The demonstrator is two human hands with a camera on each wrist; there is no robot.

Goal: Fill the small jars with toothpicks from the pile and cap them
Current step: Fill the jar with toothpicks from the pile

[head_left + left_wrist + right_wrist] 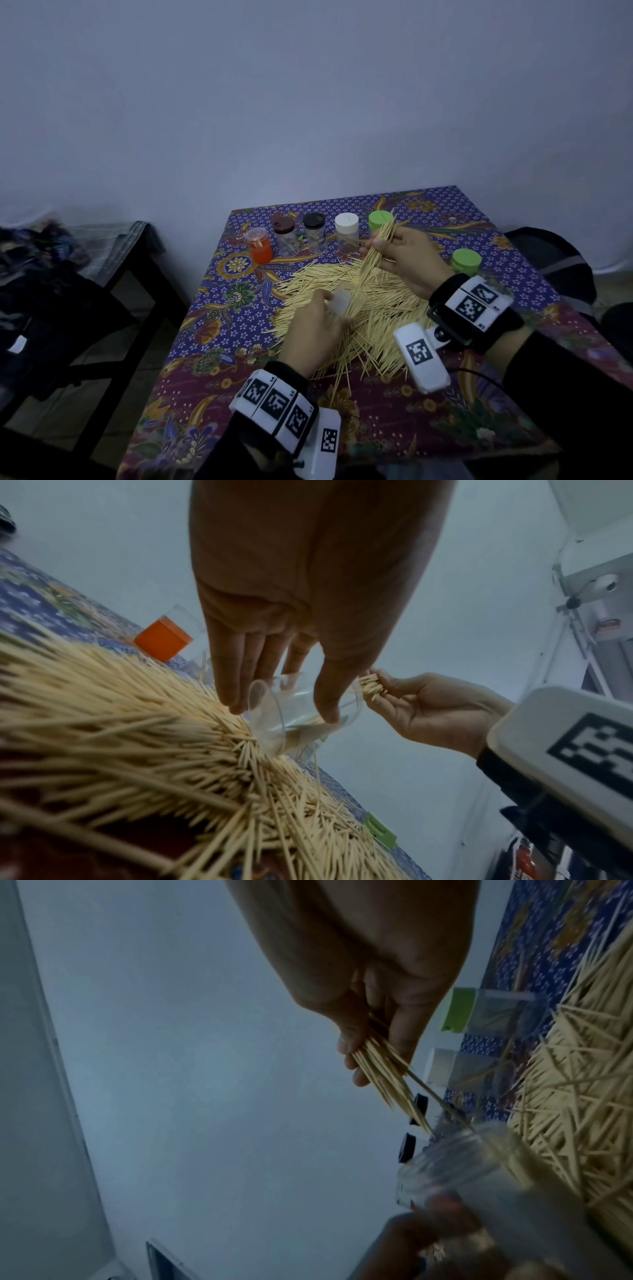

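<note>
Clear plastic jar (339, 301) held by left hand (313, 330), tilted over pile (356, 308). Right hand (407, 260) pinches bundle of toothpicks (378, 246) above. Advice: square bundle tips, aim into mouth, keep jar steady, release once tips seat.

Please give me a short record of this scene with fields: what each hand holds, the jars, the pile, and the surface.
left hand: holds an open clear jar, tilted over the pile
right hand: grips a bundle of toothpicks
capped jars: maroon, black, white, two green
orange jar: clear top
pile: loose toothpicks, mid-table
surface: floral cloth
</note>
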